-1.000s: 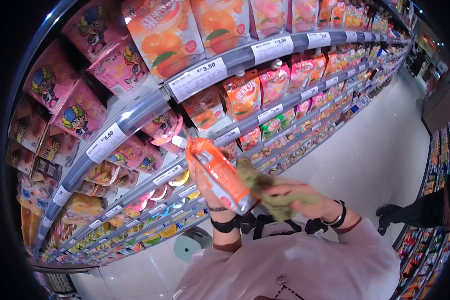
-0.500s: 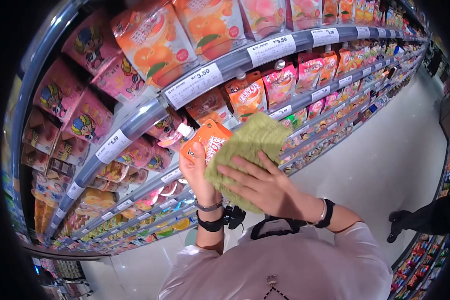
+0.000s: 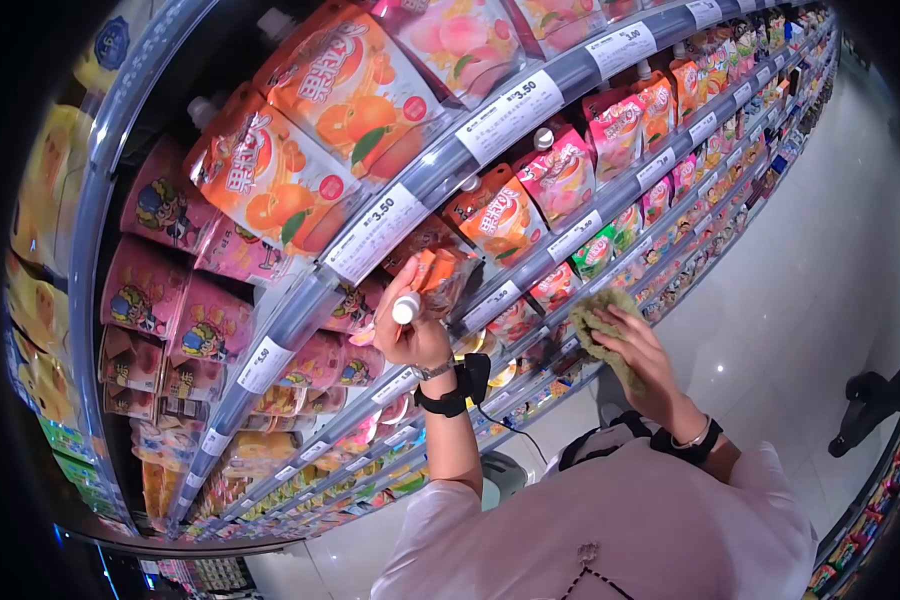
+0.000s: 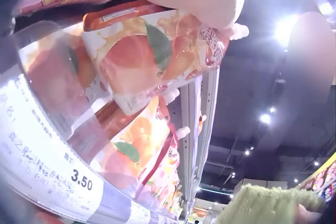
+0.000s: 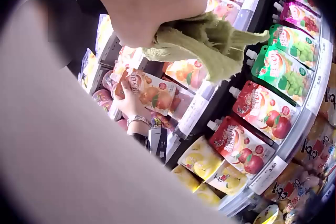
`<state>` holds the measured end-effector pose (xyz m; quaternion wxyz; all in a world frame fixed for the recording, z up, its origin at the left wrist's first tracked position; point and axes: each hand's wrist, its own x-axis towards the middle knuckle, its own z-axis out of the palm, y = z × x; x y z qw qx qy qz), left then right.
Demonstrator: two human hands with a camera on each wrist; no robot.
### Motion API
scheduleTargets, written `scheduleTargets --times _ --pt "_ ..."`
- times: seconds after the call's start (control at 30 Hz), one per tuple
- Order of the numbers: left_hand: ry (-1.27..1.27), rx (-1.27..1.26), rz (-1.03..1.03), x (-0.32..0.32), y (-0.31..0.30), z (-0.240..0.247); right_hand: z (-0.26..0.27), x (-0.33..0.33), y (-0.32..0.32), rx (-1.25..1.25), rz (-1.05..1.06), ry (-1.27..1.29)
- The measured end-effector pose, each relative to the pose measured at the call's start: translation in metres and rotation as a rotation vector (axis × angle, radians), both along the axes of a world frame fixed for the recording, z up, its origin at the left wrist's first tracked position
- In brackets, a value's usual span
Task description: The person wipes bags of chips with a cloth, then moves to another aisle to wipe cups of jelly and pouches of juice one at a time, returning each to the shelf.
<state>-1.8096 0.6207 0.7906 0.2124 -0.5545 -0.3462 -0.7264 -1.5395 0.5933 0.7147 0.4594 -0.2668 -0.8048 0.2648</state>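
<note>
At the second shelf from the top, my left hand [image 3: 410,338] grips an orange drink pouch [image 3: 450,278] by its spout end, the white cap showing beside the fingers. In the left wrist view the pouch [image 4: 134,61] lies tilted at the shelf, over a similar pouch and behind the clear price rail [image 4: 79,124]. My right hand [image 3: 647,368] holds a fuzzy green cloth [image 3: 598,325] out to the right, apart from the pouch. The right wrist view has the cloth [image 5: 210,45] hanging crumpled from that hand.
Orange pouches [image 3: 270,175] stand on the shelf above, behind a price rail [image 3: 510,115]. Pink cups [image 3: 210,325] fill the shelves to the left. Red apple pouches [image 5: 244,148] stand on a lower shelf. A person's dark-clothed leg [image 3: 890,385] is in the aisle at right.
My left hand has carried the pouch from in front of my chest to the shelf. The cloth, pressed over the pouch half a second ago, has moved off to the right with my right hand.
</note>
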Motion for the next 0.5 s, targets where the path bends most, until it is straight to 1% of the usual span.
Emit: scheduleTargets --times 0.07,0.1,0.17,0.2,0.27,0.3,0.4,0.43,0.47,0.5 --pt "0.193 -0.101 -0.035 -0.007 0.010 -0.002 -0.006 -0.001 0.003 -0.048 0.026 0.026" --pt "0.190 -0.097 -0.035 -0.008 0.012 -0.001 -0.009 0.001 0.003 -0.043 0.026 0.023" --pt "0.376 -0.154 0.020 -0.008 0.016 -0.001 -0.016 0.004 0.005 -0.154 0.089 0.005" --pt "0.374 -0.152 0.025 -0.008 0.019 -0.002 -0.023 0.005 0.006 -0.137 0.071 -0.030" --pt "0.207 -0.067 -0.003 -0.008 0.026 -0.007 -0.027 0.008 0.008 -0.155 0.074 -0.038" --pt "0.181 -0.053 0.027 -0.012 0.028 -0.009 -0.028 0.009 0.009 -0.173 0.069 -0.041" --pt "0.174 -0.043 0.073 -0.013 0.028 -0.011 -0.031 0.010 0.012 -0.197 0.078 -0.069" --pt "0.185 -0.062 0.131 -0.017 0.027 -0.011 -0.031 0.009 0.014 -0.200 0.085 -0.074" --pt "0.196 -0.082 0.188 -0.020 0.026 -0.011 -0.030 0.008 0.015 -0.179 0.120 -0.076" --pt "0.194 -0.083 0.194 -0.021 0.026 -0.010 -0.031 0.006 0.016 -0.156 0.153 -0.076"
